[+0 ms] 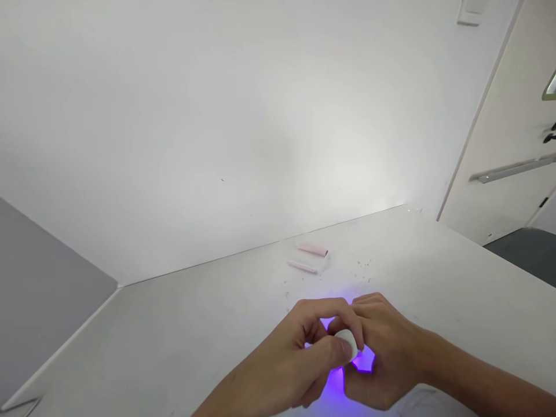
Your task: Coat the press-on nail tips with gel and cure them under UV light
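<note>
My left hand (304,353) is closed, pinching a small white UV lamp (346,343) between thumb and index finger. Purple light spills from under the lamp onto the table and between my hands. Close against it, my right hand (382,347) is curled, its knuckles upward and its thumb bent below. The fingertips of the right hand are largely hidden by the lamp and my left fingers, so whatever they may hold cannot be made out. Beyond my hands lie a pink tube (313,249) and a thinner pink stick (303,267), side by side.
The white table (182,324) meets a white wall (217,127) at the back. Small crumbs (364,264) are scattered beyond my hands. Crumpled white material (428,401) sits below my right wrist. A door (512,116) with a metal bar stands to the right.
</note>
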A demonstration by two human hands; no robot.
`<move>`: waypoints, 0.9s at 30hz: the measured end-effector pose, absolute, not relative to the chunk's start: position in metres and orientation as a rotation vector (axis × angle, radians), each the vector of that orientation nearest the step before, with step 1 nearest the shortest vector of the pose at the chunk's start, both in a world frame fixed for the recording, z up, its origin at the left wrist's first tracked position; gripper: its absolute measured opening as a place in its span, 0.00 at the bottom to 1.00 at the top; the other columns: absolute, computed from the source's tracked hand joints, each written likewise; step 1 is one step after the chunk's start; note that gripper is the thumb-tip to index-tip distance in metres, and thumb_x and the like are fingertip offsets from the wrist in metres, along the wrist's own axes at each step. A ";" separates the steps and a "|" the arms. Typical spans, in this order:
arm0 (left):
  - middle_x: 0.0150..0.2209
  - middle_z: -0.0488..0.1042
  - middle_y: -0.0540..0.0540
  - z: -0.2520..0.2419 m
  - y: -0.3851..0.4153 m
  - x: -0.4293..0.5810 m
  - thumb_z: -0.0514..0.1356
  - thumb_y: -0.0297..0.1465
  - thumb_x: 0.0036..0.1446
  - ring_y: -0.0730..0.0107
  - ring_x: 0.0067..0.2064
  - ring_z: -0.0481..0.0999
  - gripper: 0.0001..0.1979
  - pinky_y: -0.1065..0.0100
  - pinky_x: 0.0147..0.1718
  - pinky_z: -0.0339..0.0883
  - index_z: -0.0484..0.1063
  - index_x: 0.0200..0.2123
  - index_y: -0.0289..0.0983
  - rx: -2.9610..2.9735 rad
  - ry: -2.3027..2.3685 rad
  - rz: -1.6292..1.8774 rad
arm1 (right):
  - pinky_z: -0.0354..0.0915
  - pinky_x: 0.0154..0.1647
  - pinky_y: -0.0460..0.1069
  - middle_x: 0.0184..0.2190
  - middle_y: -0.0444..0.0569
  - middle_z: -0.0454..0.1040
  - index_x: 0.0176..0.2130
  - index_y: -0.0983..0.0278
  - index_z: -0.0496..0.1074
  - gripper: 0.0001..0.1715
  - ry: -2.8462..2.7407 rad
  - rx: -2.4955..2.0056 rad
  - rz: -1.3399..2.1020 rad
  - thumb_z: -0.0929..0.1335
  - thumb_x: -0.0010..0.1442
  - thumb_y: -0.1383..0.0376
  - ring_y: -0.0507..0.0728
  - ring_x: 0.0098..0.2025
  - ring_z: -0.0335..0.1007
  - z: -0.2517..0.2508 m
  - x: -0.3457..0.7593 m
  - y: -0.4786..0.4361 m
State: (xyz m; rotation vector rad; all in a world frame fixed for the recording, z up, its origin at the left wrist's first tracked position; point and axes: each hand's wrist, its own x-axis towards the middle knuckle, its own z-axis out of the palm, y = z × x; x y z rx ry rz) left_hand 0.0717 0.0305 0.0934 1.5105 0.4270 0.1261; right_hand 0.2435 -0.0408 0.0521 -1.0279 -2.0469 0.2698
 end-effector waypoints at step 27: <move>0.22 0.63 0.57 0.117 0.017 0.071 0.60 0.37 0.60 0.72 0.25 0.60 0.22 0.73 0.25 0.57 0.65 0.57 0.47 2.052 0.811 0.123 | 0.56 0.24 0.46 0.21 0.37 0.60 0.28 0.59 0.59 0.07 -1.987 -1.109 0.569 0.64 0.49 0.70 0.50 0.22 0.53 0.052 0.255 -0.039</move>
